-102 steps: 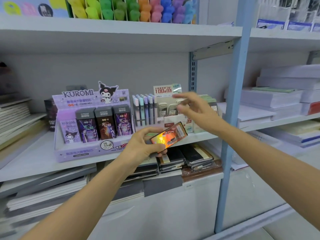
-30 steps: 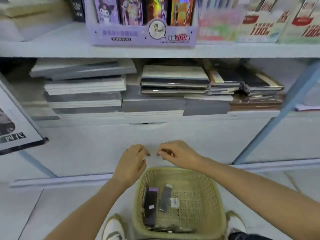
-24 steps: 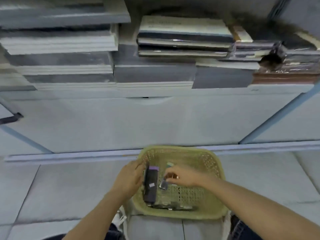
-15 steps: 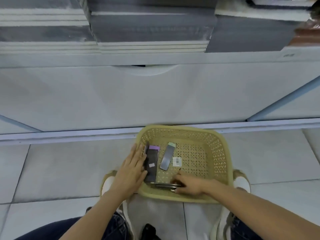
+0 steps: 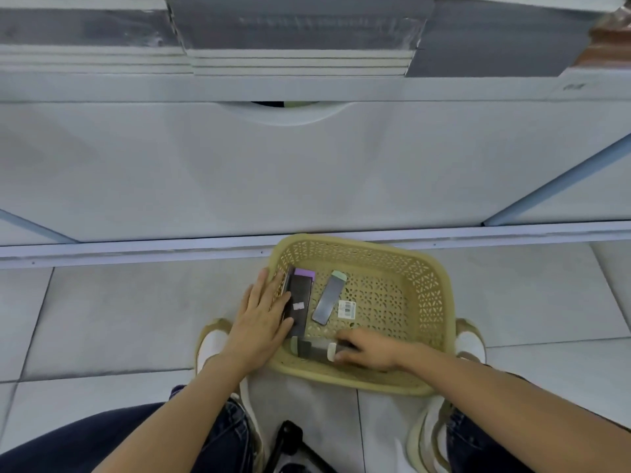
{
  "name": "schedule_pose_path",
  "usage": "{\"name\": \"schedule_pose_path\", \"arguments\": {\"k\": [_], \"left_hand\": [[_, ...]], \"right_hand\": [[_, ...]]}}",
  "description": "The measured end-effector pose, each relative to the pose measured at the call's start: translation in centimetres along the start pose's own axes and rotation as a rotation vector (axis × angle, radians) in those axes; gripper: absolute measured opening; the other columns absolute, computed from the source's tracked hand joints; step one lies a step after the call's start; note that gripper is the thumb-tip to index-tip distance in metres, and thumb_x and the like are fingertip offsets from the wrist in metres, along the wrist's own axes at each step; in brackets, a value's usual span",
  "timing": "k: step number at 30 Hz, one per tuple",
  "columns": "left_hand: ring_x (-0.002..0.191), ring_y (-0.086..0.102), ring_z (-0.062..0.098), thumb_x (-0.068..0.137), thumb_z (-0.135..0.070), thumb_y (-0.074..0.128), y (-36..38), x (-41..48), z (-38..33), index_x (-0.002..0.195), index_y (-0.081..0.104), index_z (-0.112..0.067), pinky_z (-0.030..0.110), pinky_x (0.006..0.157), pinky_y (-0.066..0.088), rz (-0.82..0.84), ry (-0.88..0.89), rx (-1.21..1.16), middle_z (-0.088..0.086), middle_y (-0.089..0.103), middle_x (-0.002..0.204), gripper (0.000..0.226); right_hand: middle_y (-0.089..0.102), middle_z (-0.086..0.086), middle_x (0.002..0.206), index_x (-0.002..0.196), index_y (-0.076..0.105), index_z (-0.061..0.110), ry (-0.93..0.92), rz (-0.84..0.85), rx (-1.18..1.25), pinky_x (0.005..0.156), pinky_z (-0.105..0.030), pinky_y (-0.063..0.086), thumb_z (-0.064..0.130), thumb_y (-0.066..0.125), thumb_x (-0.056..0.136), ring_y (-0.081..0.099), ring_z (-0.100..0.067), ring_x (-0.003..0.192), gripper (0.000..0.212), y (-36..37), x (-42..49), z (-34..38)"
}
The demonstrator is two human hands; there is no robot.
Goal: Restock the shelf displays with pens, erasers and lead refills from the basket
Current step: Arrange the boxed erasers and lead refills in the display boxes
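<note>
So the left hand (image 5: 263,322) is flat and open on the rim of the yellow-green perforated plastic basket (image 5: 423,302) on the floor, probably just steadying it. The right hand (image 5: 370,349) is curled around a grey lead-refill case with a pale cap (image 5: 316,349) at the near wall, looks ready to lift; a dark purple-topped box (image 5: 299,302) and another grey case (image 5: 329,297) lie loose inside.

I'm seeing pale tiled floor (image 5: 119,319) lying under both hands — the yellow basket (image 5: 426,302) is sitting directly on it, between the hands, with white shoes (image 5: 210,346) resting just beside them.
</note>
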State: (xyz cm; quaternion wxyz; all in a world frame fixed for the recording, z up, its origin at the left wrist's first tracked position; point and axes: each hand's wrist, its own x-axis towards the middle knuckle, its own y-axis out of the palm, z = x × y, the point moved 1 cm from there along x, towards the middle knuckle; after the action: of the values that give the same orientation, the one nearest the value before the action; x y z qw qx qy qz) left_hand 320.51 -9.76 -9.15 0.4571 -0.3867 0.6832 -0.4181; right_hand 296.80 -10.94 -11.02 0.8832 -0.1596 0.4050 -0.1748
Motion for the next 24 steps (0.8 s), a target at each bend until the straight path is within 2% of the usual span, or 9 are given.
{"name": "schedule_pose_path", "arguments": {"k": [3,6,8,10,12,14,18,21,24], "left_hand": [[0.138,0.029,0.035,0.097,-0.038,0.032,-1.4,-0.1,-1.2,0.132,0.054,-0.011,0.049,0.110,0.028,-0.216,-0.021,-0.150,0.015,0.044,0.145,0.050],[0.113,0.044,0.026,0.093,-0.042,0.039,-2.0,0.4,-2.4,0.122,0.054,-0.010,0.039,0.094,0.040,-0.416,-0.154,-0.424,0.006,0.054,0.118,0.046],[0.108,0.052,0.016,0.093,-0.051,0.051,-2.8,1.1,-3.8,0.119,0.053,-0.023,0.026,0.090,0.043,-0.272,-0.310,-0.993,-0.008,0.058,0.114,0.039],[0.108,0.062,0.017,0.092,-0.050,0.051,-3.4,2.2,-5.3,0.118,0.061,-0.024,0.026,0.089,0.049,-0.059,-0.378,-1.534,-0.005,0.069,0.115,0.038],[0.109,0.066,0.022,0.098,-0.036,0.048,-3.8,2.9,-5.8,0.121,0.063,-0.016,0.030,0.090,0.053,-0.039,-0.348,-1.747,0.005,0.071,0.116,0.034],[0.108,0.067,0.025,0.096,-0.029,0.052,-4.5,3.1,-5.8,0.120,0.064,-0.010,0.035,0.089,0.056,-0.104,-0.375,-1.817,0.008,0.071,0.115,0.032],[0.097,0.067,0.036,0.093,-0.023,0.062,-4.7,3.2,-5.5,0.111,0.065,0.001,0.050,0.089,0.053,-0.261,-0.569,-1.710,0.021,0.071,0.107,0.030],[0.090,0.067,0.027,0.090,-0.023,0.067,-4.6,3.0,-5.7,0.114,0.064,-0.002,0.041,0.078,0.056,-0.313,-0.643,-1.708,0.016,0.071,0.104,0.032],[0.074,0.071,0.017,0.090,-0.026,0.067,-4.3,3.3,-6.6,0.103,0.068,-0.012,0.030,0.060,0.055,-0.231,-0.648,-1.659,0.003,0.075,0.086,0.019]], "right_hand": [[0.057,0.001,0.097,0.110,0.056,0.015,-0.019,-0.119,0.120,0.076,-0.030,0.044,0.033,0.052,0.099,0.054,-0.015,0.085,0.021,-2.7,-0.6,0.6],[0.061,0.001,0.094,0.104,0.055,0.028,-0.030,-0.250,0.389,0.068,-0.021,0.048,0.035,0.049,0.100,0.058,-0.007,0.077,0.010,-5.3,-1.6,1.6],[0.063,-0.005,0.099,0.110,0.057,0.022,-0.064,-0.322,0.569,0.069,-0.025,0.052,0.037,0.049,0.100,0.061,-0.010,0.082,0.019,-6.4,-1.9,2.5],[0.063,-0.002,0.098,0.112,0.058,0.020,-0.123,-0.301,0.710,0.069,-0.029,0.053,0.040,0.050,0.098,0.062,-0.014,0.085,0.025,-6.9,-2.1,3.4],[0.065,0.000,0.098,0.117,0.056,0.018,-0.124,-0.206,0.808,0.068,-0.031,0.054,0.044,0.053,0.095,0.065,-0.018,0.085,0.034,-6.8,-1.9,4.1],[0.066,0.000,0.099,0.123,0.054,0.018,-0.069,-0.172,0.814,0.068,-0.035,0.055,0.047,0.053,0.095,0.065,-0.020,0.084,0.039,-6.5,-1.8,4.5],[0.064,0.001,0.090,0.115,0.055,0.018,-0.073,-0.312,0.746,0.060,-0.035,0.054,0.039,0.050,0.099,0.063,-0.015,0.066,0.027,-6.7,-2.1,4.6],[0.063,0.003,0.080,0.103,0.057,0.017,-0.082,-0.403,0.740,0.057,-0.036,0.053,0.034,0.059,0.095,0.060,-0.015,0.057,0.019,-7.2,-2.6,4.5],[0.061,0.004,0.072,0.091,0.056,0.021,-0.077,-0.458,0.618,0.042,-0.021,0.043,0.029,0.077,0.082,0.055,-0.007,0.047,0.025,-7.1,-2.7,4.8]]}}
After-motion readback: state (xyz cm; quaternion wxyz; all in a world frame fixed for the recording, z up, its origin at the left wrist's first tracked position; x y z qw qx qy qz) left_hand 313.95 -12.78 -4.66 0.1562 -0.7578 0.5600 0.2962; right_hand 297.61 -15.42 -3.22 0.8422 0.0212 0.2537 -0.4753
